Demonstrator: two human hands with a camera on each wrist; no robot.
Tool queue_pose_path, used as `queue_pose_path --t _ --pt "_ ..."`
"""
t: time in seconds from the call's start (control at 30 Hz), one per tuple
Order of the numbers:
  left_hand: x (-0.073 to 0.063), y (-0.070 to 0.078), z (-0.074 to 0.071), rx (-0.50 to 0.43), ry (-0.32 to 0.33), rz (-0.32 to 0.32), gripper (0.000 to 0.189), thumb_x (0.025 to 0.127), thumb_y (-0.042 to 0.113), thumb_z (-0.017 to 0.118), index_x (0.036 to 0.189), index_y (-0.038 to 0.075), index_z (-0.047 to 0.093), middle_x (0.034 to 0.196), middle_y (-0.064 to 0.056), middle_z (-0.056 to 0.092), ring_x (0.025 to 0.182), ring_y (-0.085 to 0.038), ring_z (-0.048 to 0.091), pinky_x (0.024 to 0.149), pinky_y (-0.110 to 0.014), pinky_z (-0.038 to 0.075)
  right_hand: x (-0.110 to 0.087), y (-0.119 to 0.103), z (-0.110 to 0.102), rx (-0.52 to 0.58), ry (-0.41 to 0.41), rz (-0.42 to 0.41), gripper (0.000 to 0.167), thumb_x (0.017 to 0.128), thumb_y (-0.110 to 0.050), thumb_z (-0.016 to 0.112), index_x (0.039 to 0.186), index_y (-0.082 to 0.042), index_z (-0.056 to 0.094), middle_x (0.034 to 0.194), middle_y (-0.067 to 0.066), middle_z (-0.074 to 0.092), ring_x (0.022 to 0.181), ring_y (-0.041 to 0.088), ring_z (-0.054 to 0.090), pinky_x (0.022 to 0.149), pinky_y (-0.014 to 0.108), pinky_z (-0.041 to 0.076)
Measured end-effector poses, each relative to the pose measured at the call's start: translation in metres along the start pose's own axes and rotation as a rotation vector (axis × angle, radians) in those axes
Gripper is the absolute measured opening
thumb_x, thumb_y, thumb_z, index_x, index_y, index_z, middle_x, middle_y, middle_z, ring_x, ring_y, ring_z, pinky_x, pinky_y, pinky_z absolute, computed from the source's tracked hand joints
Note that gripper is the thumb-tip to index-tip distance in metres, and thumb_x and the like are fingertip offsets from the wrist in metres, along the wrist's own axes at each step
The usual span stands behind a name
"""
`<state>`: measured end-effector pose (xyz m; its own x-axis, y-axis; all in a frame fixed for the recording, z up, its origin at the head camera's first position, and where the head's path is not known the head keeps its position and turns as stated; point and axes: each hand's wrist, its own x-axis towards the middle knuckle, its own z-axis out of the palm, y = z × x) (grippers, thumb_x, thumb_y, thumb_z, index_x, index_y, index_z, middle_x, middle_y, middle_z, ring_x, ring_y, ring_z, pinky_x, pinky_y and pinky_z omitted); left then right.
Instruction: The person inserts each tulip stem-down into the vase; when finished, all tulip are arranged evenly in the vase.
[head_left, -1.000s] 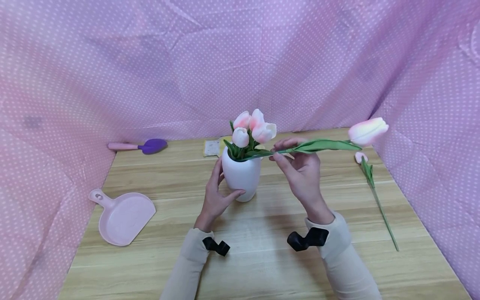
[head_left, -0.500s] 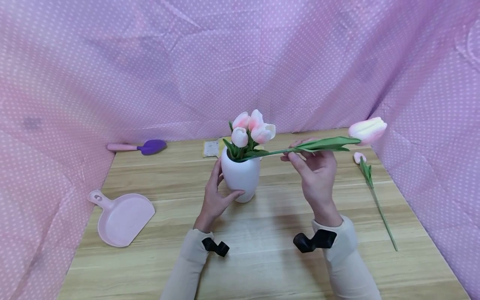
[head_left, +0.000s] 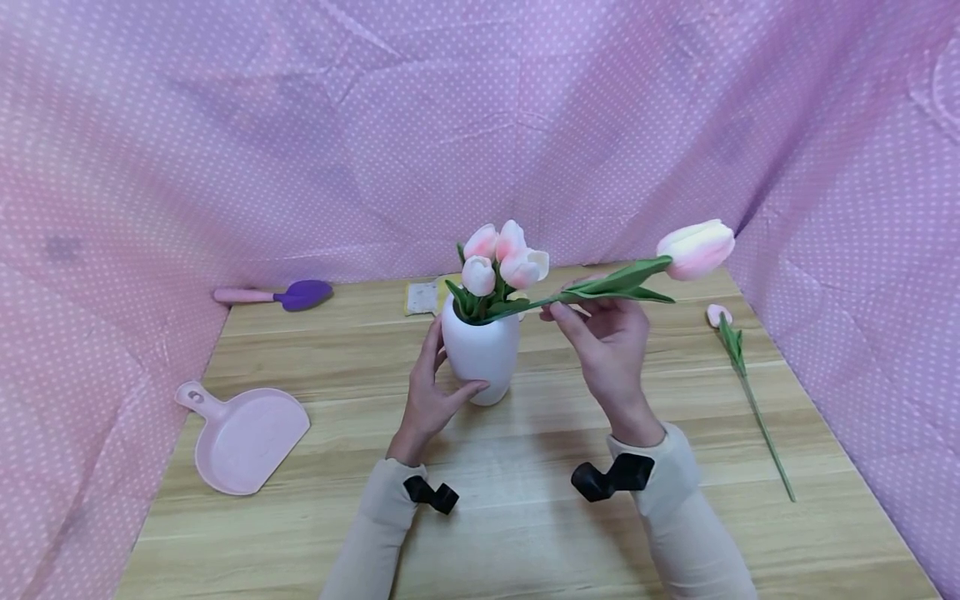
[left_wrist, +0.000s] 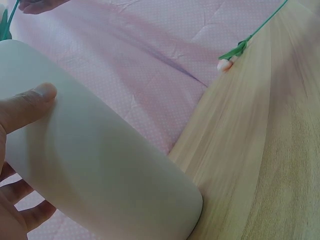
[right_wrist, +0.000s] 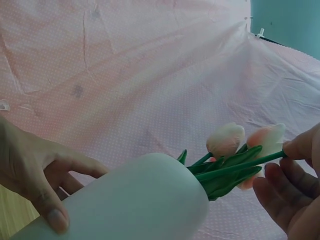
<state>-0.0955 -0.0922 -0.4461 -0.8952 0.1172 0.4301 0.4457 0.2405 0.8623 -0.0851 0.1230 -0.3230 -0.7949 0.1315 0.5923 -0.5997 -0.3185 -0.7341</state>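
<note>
My left hand (head_left: 433,396) grips the side of a white vase (head_left: 483,358), thumb across its front and fingers behind. Several pink-and-white tulips (head_left: 480,275) with green leaves stand in the vase. To the right of it, my right hand (head_left: 611,346) pinches the green stem of another tulip (head_left: 696,250) between thumb and fingers. This tulip lies slanted, bloom out to the right and slightly up. In the right wrist view its stem (right_wrist: 245,165) runs into the vase mouth; the stem's lower end is hidden. In the left wrist view the vase's base meets the table.
A single tulip (head_left: 742,367) lies on the wooden table (head_left: 517,542) at right. At left are a pink dustpan (head_left: 251,437) and, farther back, a purple-bladed trowel (head_left: 300,295). A small white-and-yellow packet (head_left: 422,297) lies behind the vase. Pink dotted cloth (head_left: 375,125) surrounds the table.
My right hand first slid right along the stem, then moved back left toward the vase, carrying the tulip. The bloom is now farther left and a little higher. My left hand stays on the vase.
</note>
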Motion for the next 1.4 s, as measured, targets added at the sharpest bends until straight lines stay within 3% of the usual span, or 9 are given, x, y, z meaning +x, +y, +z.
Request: queue_pose_path --t 0.2,0.47,0.63,0.73,0.8,1.0,1.1,1.2,1.4 --pt "0.0 -0.001 0.0 0.002 0.0 0.008 0.109 0.072 0.0 0.087 0.159 0.016 0.024 0.158 -0.014 0.04 0.137 -0.038 0.049 0.113 -0.056 0.046 -0.001 0.005 0.006 -0.107 -0.029 -0.009 0.035 0.086 0.007 0.072 0.107 -0.02 0.065 0.099 -0.008 0.074 0.09 0.007 0.073 0.078 0.027 0.064" --pt "0.0 -0.001 0.0 -0.004 0.006 0.02 0.109 0.072 -0.001 0.087 0.159 0.014 0.023 0.158 -0.016 0.04 0.136 -0.039 0.049 0.111 -0.058 0.046 0.0 0.016 0.011 -0.208 -0.031 -0.005 0.049 0.082 0.018 0.068 0.11 -0.022 0.064 0.102 -0.013 0.072 0.094 0.005 0.071 0.081 0.023 0.063" --pt "0.0 -0.002 0.0 -0.007 0.011 0.029 0.11 0.071 -0.002 0.088 0.159 0.012 0.024 0.157 -0.016 0.041 0.135 -0.039 0.05 0.111 -0.058 0.047 -0.001 0.022 0.013 -0.283 -0.025 0.014 0.031 0.08 0.019 0.069 0.107 0.004 0.063 0.099 -0.019 0.07 0.092 0.001 0.069 0.08 0.019 0.06" --pt "0.0 -0.001 0.0 -0.01 0.011 0.033 0.109 0.071 -0.002 0.088 0.159 0.012 0.024 0.157 -0.017 0.041 0.134 -0.038 0.05 0.11 -0.058 0.047 -0.002 0.025 0.015 -0.36 -0.041 0.015 0.032 0.079 0.018 0.069 0.109 0.016 0.058 0.099 -0.022 0.068 0.091 -0.002 0.068 0.078 0.017 0.059" --pt "0.001 -0.001 0.0 -0.01 0.009 0.031 0.109 0.071 -0.002 0.088 0.159 0.012 0.024 0.157 -0.016 0.041 0.134 -0.038 0.05 0.111 -0.058 0.047 -0.003 0.027 0.016 -0.396 -0.051 0.019 0.033 0.079 0.017 0.07 0.11 0.016 0.058 0.098 -0.016 0.069 0.089 -0.002 0.067 0.077 0.017 0.059" --pt "0.001 0.0 0.0 -0.005 0.005 0.029 0.11 0.071 -0.002 0.088 0.159 0.012 0.024 0.157 -0.017 0.041 0.134 -0.038 0.05 0.111 -0.056 0.047 -0.005 0.031 0.016 -0.458 -0.069 0.038 0.032 0.08 0.012 0.073 0.109 0.012 0.059 0.093 0.025 0.069 0.083 -0.003 0.065 0.072 0.017 0.057" --pt "0.001 -0.001 0.0 -0.004 0.004 0.027 0.11 0.071 -0.002 0.087 0.159 0.012 0.023 0.157 -0.017 0.041 0.134 -0.039 0.05 0.111 -0.056 0.047 -0.005 0.031 0.016 -0.467 -0.073 0.042 0.031 0.081 0.011 0.073 0.108 0.011 0.059 0.092 0.028 0.068 0.083 -0.003 0.065 0.071 0.016 0.057" --pt "0.001 -0.001 0.0 -0.004 0.004 0.025 0.11 0.071 -0.002 0.087 0.159 0.013 0.023 0.158 -0.017 0.041 0.135 -0.038 0.05 0.111 -0.057 0.047 -0.005 0.03 0.015 -0.447 -0.059 0.043 0.029 0.081 0.012 0.072 0.107 0.01 0.058 0.091 0.022 0.069 0.083 -0.002 0.065 0.071 0.017 0.057" --pt "0.001 -0.001 0.001 -0.011 0.007 0.029 0.11 0.071 -0.003 0.087 0.159 0.011 0.024 0.157 -0.018 0.04 0.134 -0.038 0.05 0.111 -0.058 0.047 -0.005 0.028 0.014 -0.419 -0.029 0.04 0.029 0.081 0.012 0.072 0.106 0.011 0.058 0.091 -0.011 0.068 0.083 0.0 0.066 0.071 0.018 0.057"
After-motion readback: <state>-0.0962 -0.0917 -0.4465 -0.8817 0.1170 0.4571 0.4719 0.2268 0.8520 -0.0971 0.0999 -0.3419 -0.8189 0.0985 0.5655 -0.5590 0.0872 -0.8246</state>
